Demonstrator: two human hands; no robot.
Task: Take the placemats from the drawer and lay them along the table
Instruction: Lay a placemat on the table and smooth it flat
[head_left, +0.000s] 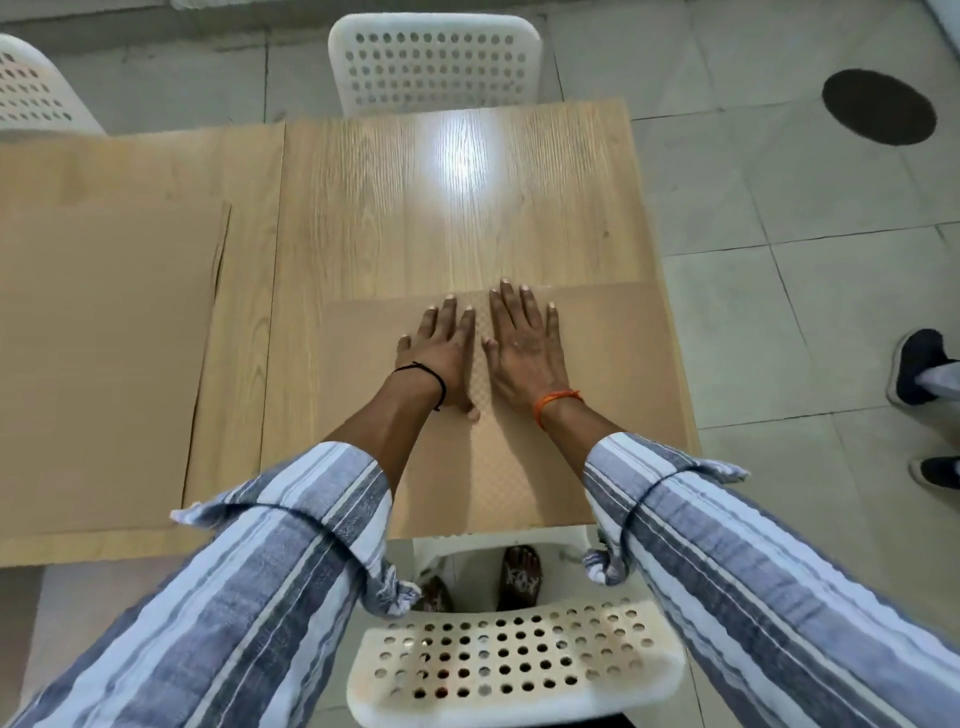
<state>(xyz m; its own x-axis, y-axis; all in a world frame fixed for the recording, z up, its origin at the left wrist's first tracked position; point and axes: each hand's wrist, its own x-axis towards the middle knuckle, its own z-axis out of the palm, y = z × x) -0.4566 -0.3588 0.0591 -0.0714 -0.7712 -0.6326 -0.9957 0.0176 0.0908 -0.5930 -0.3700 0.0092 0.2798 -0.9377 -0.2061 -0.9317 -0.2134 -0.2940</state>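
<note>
Pressed both hands, left (441, 353) and right (524, 348), flat and open, gripping nothing, on placemat (597, 389) at lower centre; another placemat (104, 364) at left on surface (415, 208).

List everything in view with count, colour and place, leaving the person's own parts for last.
placemats: two, tan, flat on the table, one under the hands, one at left.
table: one, light wood, centre.
chairs: three, white perforated, far side, far left, near edge.
floor mark: one, dark round, upper right.
bystander's shoes: two, dark, right edge.
left hand: flat on placemat, black wrist thread.
right hand: flat on placemat, orange wrist thread.
sleeves: two, blue-grey striped.
</note>
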